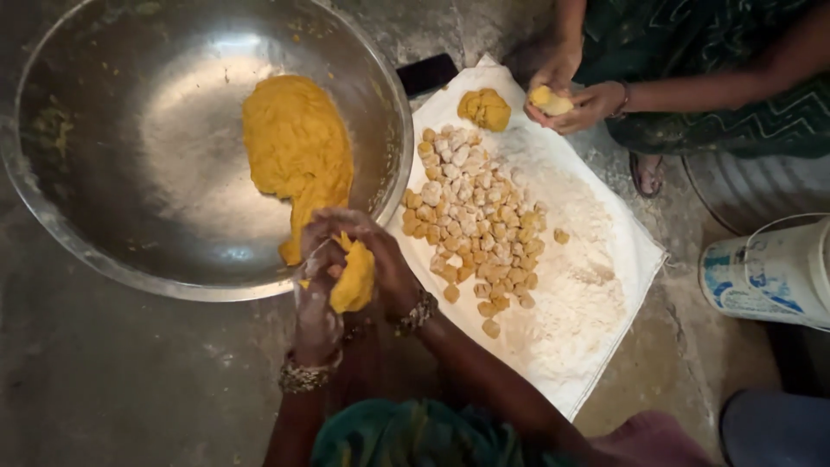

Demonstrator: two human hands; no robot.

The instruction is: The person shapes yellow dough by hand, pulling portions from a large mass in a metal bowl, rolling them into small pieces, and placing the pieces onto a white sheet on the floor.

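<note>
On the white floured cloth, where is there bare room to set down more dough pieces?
Free: the floured stretch of the white cloth right of the heap of small dough pieces, and the near corner. Crowded: the cloth's left side, and the far end by the yellow dough lump.

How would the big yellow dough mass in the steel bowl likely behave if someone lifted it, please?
The yellow dough mass would probably sag and stretch, since it lies slumped in the steel bowl. It likely tears easily: both hands hold a pulled-off lump. Probably sticky.
</note>
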